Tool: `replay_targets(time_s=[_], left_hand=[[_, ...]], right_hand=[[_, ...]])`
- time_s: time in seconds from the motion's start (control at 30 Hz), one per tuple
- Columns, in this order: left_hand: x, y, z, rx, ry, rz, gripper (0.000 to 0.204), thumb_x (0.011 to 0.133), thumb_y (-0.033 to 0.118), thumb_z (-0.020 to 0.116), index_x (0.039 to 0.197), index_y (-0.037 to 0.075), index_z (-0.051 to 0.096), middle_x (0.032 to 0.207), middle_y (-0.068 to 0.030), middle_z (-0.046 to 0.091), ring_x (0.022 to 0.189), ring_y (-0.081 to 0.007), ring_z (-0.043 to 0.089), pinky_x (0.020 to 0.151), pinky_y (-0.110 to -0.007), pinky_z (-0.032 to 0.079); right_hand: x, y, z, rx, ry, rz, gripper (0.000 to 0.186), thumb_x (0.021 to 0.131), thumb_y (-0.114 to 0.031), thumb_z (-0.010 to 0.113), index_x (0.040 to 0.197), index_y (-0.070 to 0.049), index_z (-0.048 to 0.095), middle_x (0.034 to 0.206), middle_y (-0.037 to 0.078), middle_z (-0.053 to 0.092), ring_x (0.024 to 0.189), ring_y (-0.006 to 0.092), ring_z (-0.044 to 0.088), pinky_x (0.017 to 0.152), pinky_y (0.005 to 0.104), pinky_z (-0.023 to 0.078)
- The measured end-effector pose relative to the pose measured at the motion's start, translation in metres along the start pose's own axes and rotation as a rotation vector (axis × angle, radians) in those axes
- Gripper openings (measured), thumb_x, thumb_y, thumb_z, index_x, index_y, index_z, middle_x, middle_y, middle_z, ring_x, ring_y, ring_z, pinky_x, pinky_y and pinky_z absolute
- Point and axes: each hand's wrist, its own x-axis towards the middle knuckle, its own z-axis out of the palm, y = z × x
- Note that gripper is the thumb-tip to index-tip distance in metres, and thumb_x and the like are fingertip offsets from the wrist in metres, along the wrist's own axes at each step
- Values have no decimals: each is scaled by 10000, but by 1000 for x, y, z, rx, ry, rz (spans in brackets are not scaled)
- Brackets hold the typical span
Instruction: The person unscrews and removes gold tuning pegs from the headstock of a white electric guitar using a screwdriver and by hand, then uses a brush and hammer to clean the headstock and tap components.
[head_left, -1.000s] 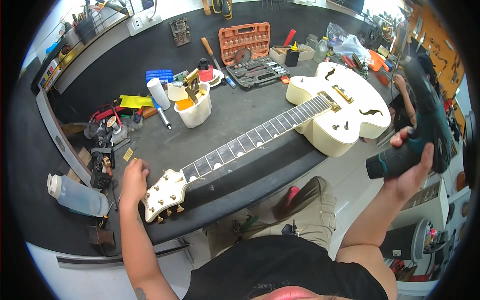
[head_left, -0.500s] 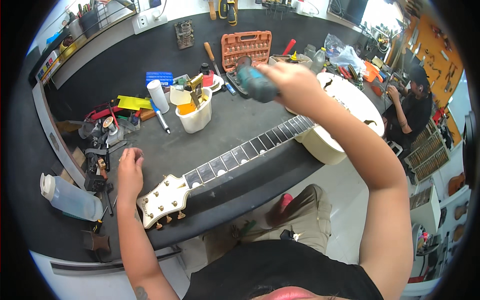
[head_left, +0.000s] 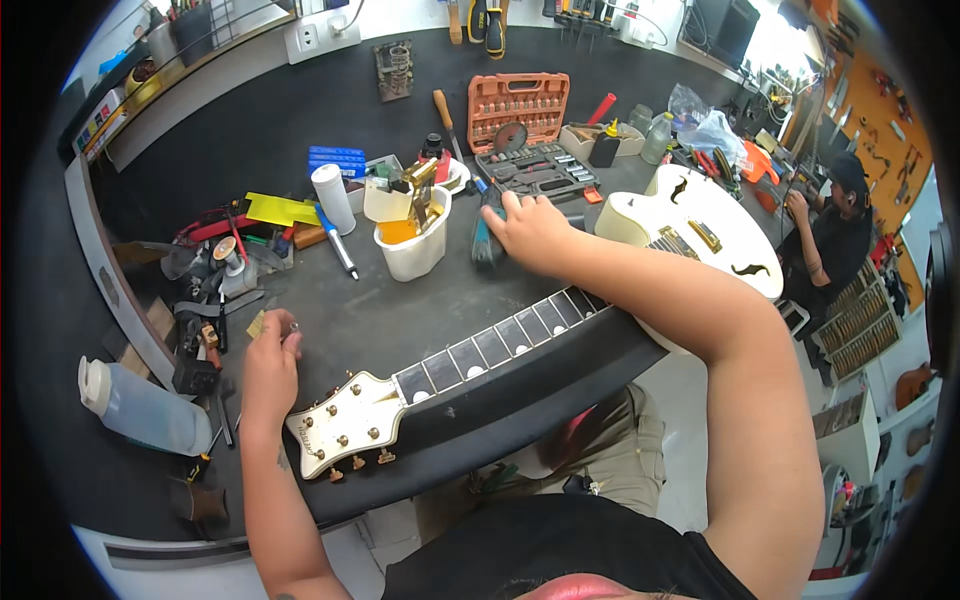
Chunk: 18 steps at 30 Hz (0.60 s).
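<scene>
My right hand (head_left: 525, 232) is closed over a teal and black power tool (head_left: 483, 245), low over the bench beside a white tub (head_left: 415, 247); motion blurs the tool's outline. My left hand (head_left: 272, 350) has its fingers and thumb curled together near the guitar's headstock. A small shiny bit shows at its fingertips, too small to name, and a small yellowish piece (head_left: 257, 324) shows beside the fingers. A cream electric guitar (head_left: 735, 215) with f-holes lies face up across the bench, its white headstock (head_left: 345, 420) nearest my left forearm. My right forearm hides part of its neck and body.
An orange socket set case (head_left: 518, 90) stands propped behind the tub. Left of it are a white bottle (head_left: 333, 200), a blue pen-like tool (head_left: 337, 245) and assorted hand tools. A translucent jug (head_left: 150, 410) stands at far left. A co-worker (head_left: 835, 230) works at right.
My right hand has brought the power tool down and toward me, from in front of the orange case to beside the tub. My left hand has stayed near the headstock. The view has shifted slightly.
</scene>
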Motion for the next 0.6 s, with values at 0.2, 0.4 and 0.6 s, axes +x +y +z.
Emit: replay_targets(time_s=[0.2, 0.4, 0.6], left_hand=[[-8, 2, -3, 101, -12, 23, 178, 1049, 53, 620, 1213, -13, 595, 1068, -219, 719, 994, -380, 718, 869, -433, 550], [-5, 15, 3, 66, -31, 10, 185, 1034, 36, 638, 1208, -14, 603, 1066, -216, 725, 971, -382, 729, 851, -433, 556], [-9, 9, -4, 101, -33, -39, 198, 1028, 32, 645, 1217, -12, 608, 1078, -225, 726, 973, -398, 729, 851, -435, 559]], right_hand=[[11, 5, -2, 367, -289, -53, 883, 917, -311, 791, 1641, -16, 382, 1310, 227, 596, 1091, 422, 701, 947, 447, 577], [66, 148, 27, 983, -325, 292, 371, 955, -312, 724, 1180, -20, 773, 1033, 155, 798, 923, 272, 781, 859, 411, 611], [99, 189, 104, 251, -378, 260, 245, 892, -207, 698, 1071, -68, 792, 1030, 188, 787, 999, 379, 750, 883, 487, 585]])
